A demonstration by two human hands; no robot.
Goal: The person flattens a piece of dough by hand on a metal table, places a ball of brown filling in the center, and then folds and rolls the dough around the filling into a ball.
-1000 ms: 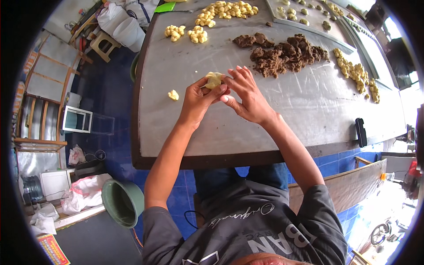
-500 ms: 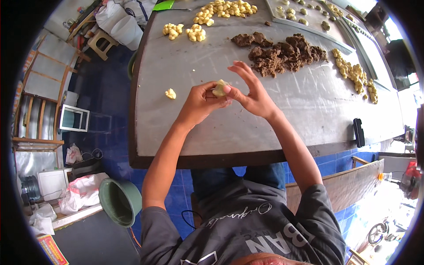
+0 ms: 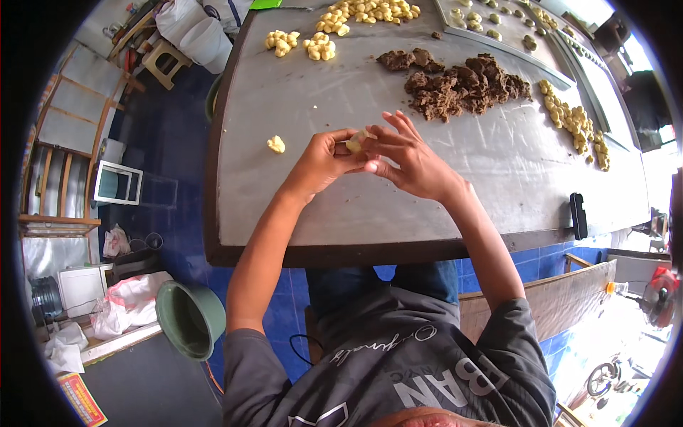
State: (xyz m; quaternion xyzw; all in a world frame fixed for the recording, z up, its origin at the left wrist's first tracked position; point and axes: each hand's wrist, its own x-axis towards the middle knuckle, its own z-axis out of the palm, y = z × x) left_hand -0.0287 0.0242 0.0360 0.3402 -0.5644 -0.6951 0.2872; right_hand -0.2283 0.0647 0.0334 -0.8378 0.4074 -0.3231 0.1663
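Note:
Over the near part of the metal table, my left hand (image 3: 326, 164) pinches a small piece of pale yellow dough (image 3: 353, 145) between thumb and fingers. My right hand (image 3: 413, 162) is against its right side, with fingertips touching or just over the dough. Its thumb stands apart below, and other fingers are raised and spread. The fingers partly cover the dough, so its full shape is hidden. One loose dough lump (image 3: 276, 144) lies on the table left of my left hand.
Beyond my hands is a crumbly brown mound of filling (image 3: 466, 89). Pale dough balls (image 3: 366, 11) lie at the far side, with two clusters nearer. More dough pieces (image 3: 569, 117) line the right, beside a tray (image 3: 491, 46) of rounded pieces. A black object (image 3: 578, 215) sits at the table's right front edge.
My right hand has turned: its thumb has come off the dough and dropped lower, while its fingers have curled over toward the piece. My left hand keeps its pinch.

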